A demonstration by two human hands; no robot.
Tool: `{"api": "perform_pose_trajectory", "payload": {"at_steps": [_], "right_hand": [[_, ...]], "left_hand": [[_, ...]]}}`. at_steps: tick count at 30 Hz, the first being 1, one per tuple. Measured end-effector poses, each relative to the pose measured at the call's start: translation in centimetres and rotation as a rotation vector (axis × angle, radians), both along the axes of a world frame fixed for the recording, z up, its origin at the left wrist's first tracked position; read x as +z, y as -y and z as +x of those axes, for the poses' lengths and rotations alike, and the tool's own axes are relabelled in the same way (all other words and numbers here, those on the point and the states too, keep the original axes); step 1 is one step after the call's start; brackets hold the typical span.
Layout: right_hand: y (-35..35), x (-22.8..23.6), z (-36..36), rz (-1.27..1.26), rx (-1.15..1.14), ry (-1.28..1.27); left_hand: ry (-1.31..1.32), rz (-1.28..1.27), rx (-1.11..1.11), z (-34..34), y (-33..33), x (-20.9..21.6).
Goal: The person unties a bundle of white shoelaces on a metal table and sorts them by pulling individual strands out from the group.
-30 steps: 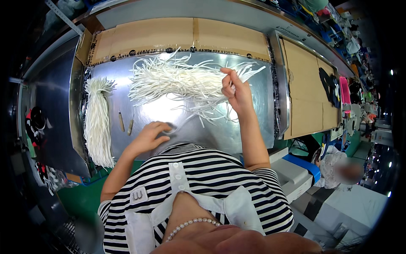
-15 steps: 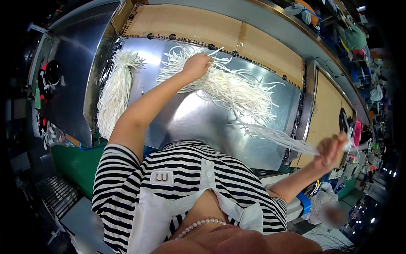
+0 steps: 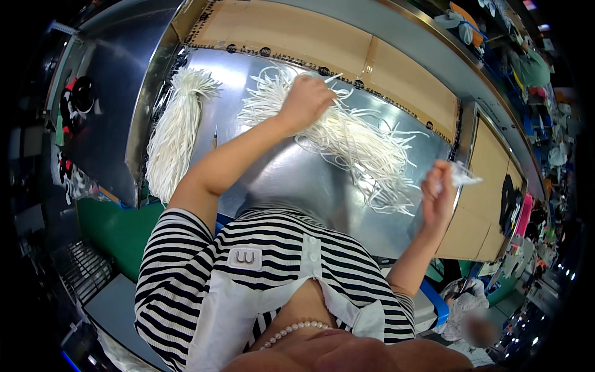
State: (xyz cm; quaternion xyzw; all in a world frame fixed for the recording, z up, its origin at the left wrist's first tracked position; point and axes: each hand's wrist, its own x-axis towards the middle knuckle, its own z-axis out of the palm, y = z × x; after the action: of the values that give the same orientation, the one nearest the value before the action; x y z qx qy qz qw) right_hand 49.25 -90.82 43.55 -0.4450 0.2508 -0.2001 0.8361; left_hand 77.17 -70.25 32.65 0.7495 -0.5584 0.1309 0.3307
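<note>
Left hand [image 3: 308, 102] has curled fingers over a loose pile [image 3: 362, 146] of white cords, mid-table [image 3: 384, 232], whether gripping any I cannot tell; right hand [image 3: 438, 193] grasps a blurred white tuft [image 3: 465, 176]. Cords look light, limp, soft, perhaps slippery, hardly fragile; best gathered near 1 end. Counted: 1 table, 1 pile, 1 gathered bundle [image 3: 173, 133] at left, 2 hands, 1 tuft, 1 slim tool [image 3: 215, 141].

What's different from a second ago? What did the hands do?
The left hand moved forward from the near edge of the metal table onto the loose pile of strands, fingers curled over it. The right hand moved rightward off the pile, holding some white strands. The gathered bundle stayed on the left.
</note>
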Motion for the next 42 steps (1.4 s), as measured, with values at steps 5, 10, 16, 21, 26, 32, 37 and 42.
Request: {"api": "perform_pose_trajectory", "payload": {"at_steps": [5, 10, 16, 21, 26, 32, 37, 42], "right_hand": [[-4.6, -4.8, 7.8, -0.007, 0.254, -0.217], [-9.6, -4.8, 9.4, 0.216, 0.430, -0.358], [-7.5, -2.8, 6.1, 0.260, 0.744, -0.270], [-0.1, 0.5, -1.8, 0.199, 0.205, -0.073], [5.8, 6.5, -10.8, 0.106, -0.114, 0.281], [5.1, 11.6, -20.5, -0.008, -0.400, 0.607], [5.4, 5.6, -21.7, 0.067, -0.669, 0.631], [3.1, -3.9, -15.7, 0.372, -0.696, 0.444]], "left_hand": [[0.020, 0.358, -0.416, -5.9, -2.3, 4.9], [-0.017, 0.074, -0.419, -6.6, -3.9, 6.7], [-0.395, 0.124, -0.274, -5.3, -6.0, 5.3], [-0.566, 0.243, -0.209, -3.7, -4.1, 1.7], [-0.416, 0.305, -0.335, -4.3, 2.2, -1.5], [-0.411, 0.366, -0.409, -6.4, 12.6, -4.3], [-0.316, 0.438, -0.263, -9.2, 20.8, -6.3], [-0.239, 0.506, -0.091, -12.6, 27.1, -8.8]]}}
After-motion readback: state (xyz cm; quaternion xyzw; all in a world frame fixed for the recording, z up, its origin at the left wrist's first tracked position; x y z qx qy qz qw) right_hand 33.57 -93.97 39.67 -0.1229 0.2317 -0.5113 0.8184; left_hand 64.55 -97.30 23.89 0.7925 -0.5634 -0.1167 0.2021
